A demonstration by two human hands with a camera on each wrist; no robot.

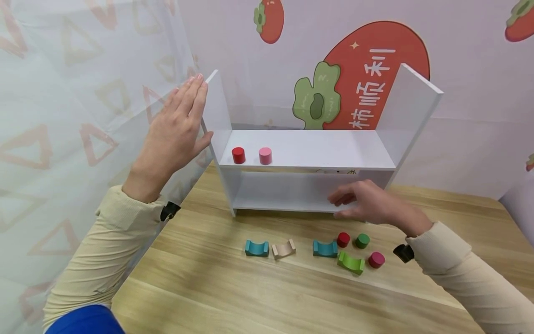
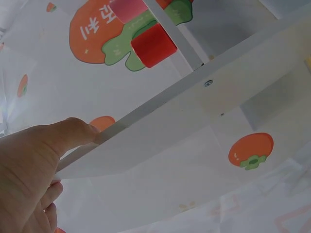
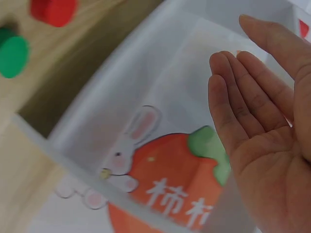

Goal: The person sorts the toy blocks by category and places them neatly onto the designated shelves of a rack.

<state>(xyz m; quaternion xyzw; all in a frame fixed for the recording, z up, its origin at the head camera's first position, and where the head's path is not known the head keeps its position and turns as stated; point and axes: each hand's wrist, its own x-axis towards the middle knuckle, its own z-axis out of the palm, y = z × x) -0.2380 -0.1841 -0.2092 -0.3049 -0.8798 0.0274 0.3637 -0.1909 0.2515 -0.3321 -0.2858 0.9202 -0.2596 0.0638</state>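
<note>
My left hand (image 1: 177, 123) holds the left side panel of a white shelf unit (image 1: 300, 146) near its top. The thumb (image 2: 73, 133) lies on the panel's front edge, and the other fingers are on the outer side. My right hand (image 1: 369, 202) hovers before the right part of the lower compartment, its fingers slightly bent and holding nothing. On the upper board, toward the left, stand a red cylinder (image 1: 238, 155) and a pink cylinder (image 1: 265, 156). Below the right hand, a second red cylinder (image 1: 343, 239) and a green cylinder (image 1: 362, 240) stand on the table.
On the wooden table (image 1: 233, 297) lie two teal curved blocks (image 1: 257, 248), a beige curved block (image 1: 283, 249), a lime curved block (image 1: 351, 263) and a magenta cylinder (image 1: 376, 260). A patterned wall cloth (image 1: 75, 93) hangs close along the left.
</note>
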